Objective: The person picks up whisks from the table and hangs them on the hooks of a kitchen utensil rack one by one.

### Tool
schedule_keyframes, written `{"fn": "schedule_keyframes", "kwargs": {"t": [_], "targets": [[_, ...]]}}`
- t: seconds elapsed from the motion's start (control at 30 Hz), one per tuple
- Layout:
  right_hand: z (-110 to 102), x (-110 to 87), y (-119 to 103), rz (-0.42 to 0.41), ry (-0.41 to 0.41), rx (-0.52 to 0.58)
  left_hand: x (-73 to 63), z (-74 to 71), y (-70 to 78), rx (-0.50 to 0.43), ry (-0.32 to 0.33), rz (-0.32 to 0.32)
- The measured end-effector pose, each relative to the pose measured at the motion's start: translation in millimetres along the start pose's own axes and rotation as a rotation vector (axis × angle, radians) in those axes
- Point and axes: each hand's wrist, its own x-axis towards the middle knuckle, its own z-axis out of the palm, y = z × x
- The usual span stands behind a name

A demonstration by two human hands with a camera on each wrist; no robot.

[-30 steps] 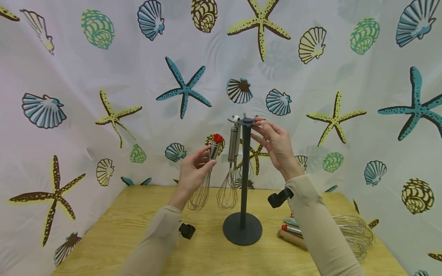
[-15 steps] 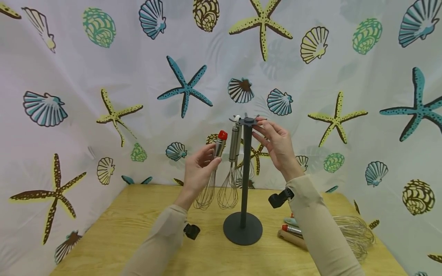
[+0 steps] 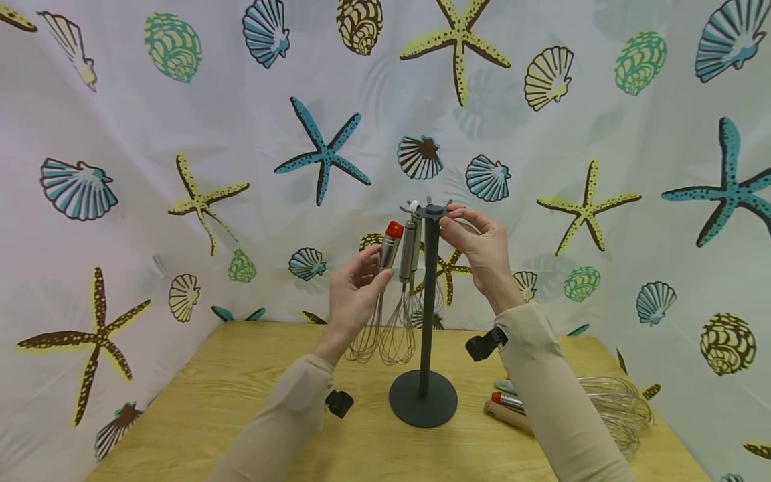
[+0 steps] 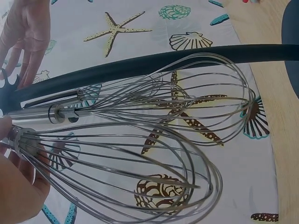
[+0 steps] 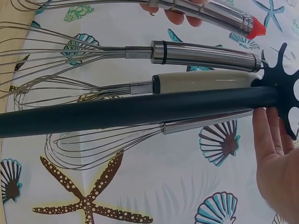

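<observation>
A: Largest first. What's standing there?

B: A round-based, slim-posted black stand [image 3: 427,321], standing upright on a yellow wood-grain table [image 3: 181,415]. Looking rigid; the base is probably carrying most of the weight.

A: Hanging from it?

B: A plain steel-handled wire whisk [image 3: 407,251] and a cream-handled one [image 5: 205,82], both pointing wires-down.

A: And the held one?

B: A polished-steel-handled balloon whisk [image 3: 389,251], tilting in the air just beside the hanging ones, its wires facing down. The left hand [image 3: 354,291] is grasping its lower handle between thumb and fingers. I'm judging it light: handle stiff and rather slick, wires springy and prone to snagging. I'm favouring a hold on the handle, clear of the loops.

A: Right hand?

B: The right hand [image 3: 482,251] appears to be pinching the stand's dark hooked crown [image 3: 434,211]; the right wrist view isn't showing its thumb.

A: Smallest detail? Any writing?

B: A bright red tip [image 3: 394,229] is capping the held handle. I'm finding no readable brand, label or lettering.
</observation>
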Motion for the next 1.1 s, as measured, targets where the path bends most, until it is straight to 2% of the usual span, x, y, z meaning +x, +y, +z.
{"fn": "schedule_keyframes", "kwargs": {"t": [0.1,0.4,0.63,1.1], "targets": [[1.3,0.5,0.1,-0.005,0.021,-0.011,0.7,1.7,2.4,0.001,0.007,0.016],[7.1,-0.9,1.7,-0.014,0.069,-0.006,2.1,6.2,8.5,-0.02,0.03,0.0],[8.6,-1.6,2.8,-0.036,0.083,0.003,-2.1,11.1,45.8,-0.013,0.03,-0.016],[13.0,-4.5,4.5,-0.089,0.113,0.007,1.2,18.7,48.8,-0.027,0.023,0.021]]}}
